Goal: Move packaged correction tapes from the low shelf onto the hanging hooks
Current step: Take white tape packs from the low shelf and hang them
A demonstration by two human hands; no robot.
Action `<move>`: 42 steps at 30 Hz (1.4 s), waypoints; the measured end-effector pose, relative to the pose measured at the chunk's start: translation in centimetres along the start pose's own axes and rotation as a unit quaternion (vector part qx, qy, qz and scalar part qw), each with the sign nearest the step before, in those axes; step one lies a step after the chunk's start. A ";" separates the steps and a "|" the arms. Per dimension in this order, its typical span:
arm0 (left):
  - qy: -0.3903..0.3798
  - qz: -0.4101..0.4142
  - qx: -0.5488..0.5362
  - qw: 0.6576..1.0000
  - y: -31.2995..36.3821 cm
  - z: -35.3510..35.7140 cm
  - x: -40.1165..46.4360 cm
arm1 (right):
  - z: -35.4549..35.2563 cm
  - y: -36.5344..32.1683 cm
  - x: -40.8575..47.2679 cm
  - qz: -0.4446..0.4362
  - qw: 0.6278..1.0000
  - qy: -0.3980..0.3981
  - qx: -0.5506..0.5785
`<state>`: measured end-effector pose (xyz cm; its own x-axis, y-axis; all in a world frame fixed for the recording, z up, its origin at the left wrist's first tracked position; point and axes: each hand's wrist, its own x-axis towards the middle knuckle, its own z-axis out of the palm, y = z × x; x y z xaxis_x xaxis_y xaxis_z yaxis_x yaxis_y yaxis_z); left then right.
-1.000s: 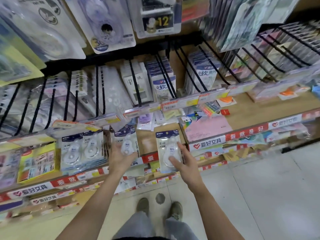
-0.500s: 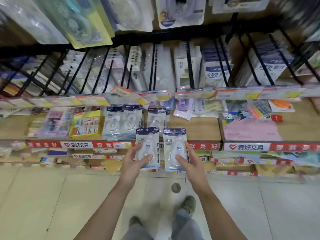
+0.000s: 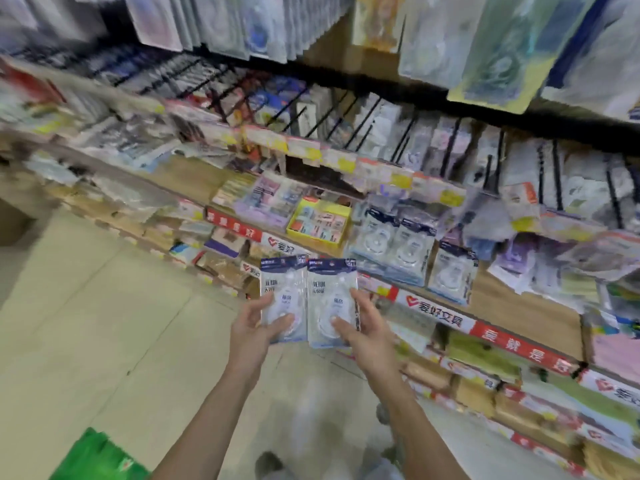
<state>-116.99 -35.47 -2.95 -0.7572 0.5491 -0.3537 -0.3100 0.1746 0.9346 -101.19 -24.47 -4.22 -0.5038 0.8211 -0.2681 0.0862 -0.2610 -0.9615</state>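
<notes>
Below the rows of black wire hooks (image 3: 363, 119), in front of the shelving, both hands hold one clear-and-blue blister pack of correction tape each, upright and side by side with edges touching. The left hand (image 3: 254, 323) grips the left pack (image 3: 283, 289) by its lower part, thumb across the front. The right hand (image 3: 363, 327) pinches the right pack (image 3: 330, 292) the same way, fingers behind its right edge. Further matching correction tape packs (image 3: 398, 247) lie stacked on the low wooden shelf (image 3: 519, 306), just right of a yellow cardboard tray (image 3: 320, 237) holding small packets. Blurred packaged stationery hangs from the hooks above. A green bag (image 3: 97, 459) shows at the lower left.
</notes>
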 end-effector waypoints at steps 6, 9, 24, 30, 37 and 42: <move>0.085 0.051 -0.017 0.995 4.6 -13.1 1.9 | 14.7 -2.3 0.3 -0.033 0.999 -0.038 0.006; 0.117 0.083 -0.044 0.989 7.1 -18.5 3.0 | 20.8 -4.1 0.7 -0.066 0.996 -0.051 0.010; 0.206 0.190 -0.117 0.953 18.0 -32.7 13.1 | 41.2 -11.5 7.6 -0.135 0.981 -0.114 0.083; 0.201 0.235 -0.095 0.946 24.4 -36.0 20.9 | 48.5 -15.4 13.9 -0.135 0.973 -0.114 0.147; 0.144 0.283 -0.058 0.947 31.3 -36.3 30.8 | 53.3 -19.8 22.5 -0.164 0.967 -0.068 0.182; 0.103 0.296 -0.037 0.949 33.6 -35.5 36.2 | 54.2 -22.0 26.7 -0.203 0.965 0.010 0.166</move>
<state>-175.24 -38.72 14.28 -0.9050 0.3606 0.2258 0.1716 -0.1762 0.9693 -163.12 -24.34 13.06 -0.4220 0.8983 0.1223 -0.3962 -0.0614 -0.9161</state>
